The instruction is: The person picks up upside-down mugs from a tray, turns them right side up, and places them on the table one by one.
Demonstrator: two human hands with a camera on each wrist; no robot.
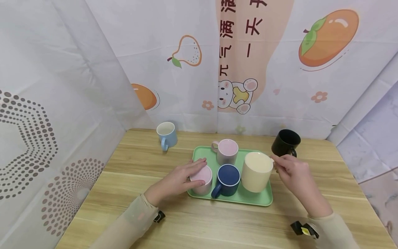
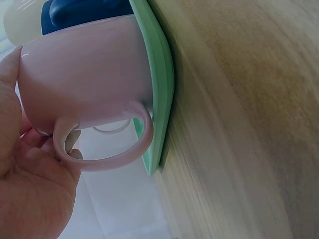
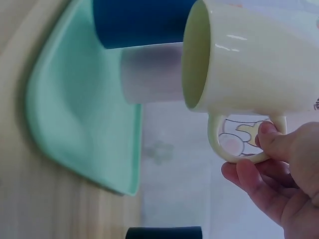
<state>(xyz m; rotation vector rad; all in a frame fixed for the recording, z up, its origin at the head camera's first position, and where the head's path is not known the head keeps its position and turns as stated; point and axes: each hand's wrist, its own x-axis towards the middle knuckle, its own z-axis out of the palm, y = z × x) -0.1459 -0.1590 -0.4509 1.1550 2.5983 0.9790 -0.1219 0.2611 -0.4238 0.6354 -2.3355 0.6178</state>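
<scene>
My left hand [image 1: 178, 180] holds a pink mug [image 2: 89, 69] that stands upside down at the near left corner of a green tray [image 1: 228, 200]. The thumb lies on one side of its upturned base and the fingers on the other. My right hand [image 1: 293, 173] pinches the handle of a cream mug [image 3: 259, 59]. This mug is mouth down and raised above the right part of the tray. Between the two hands stands an upside-down navy mug [image 1: 228, 181]. Behind it is a second pink mug [image 1: 227, 152], also bottom up, its handle to the left.
A light blue mug [image 1: 169, 138] stands upright on the wooden table [image 1: 199, 224], left of the tray near the back. A black mug [image 1: 284, 143] is at the back right, just beyond my right hand. A printed white cloth [image 1: 186, 86] hangs behind the table.
</scene>
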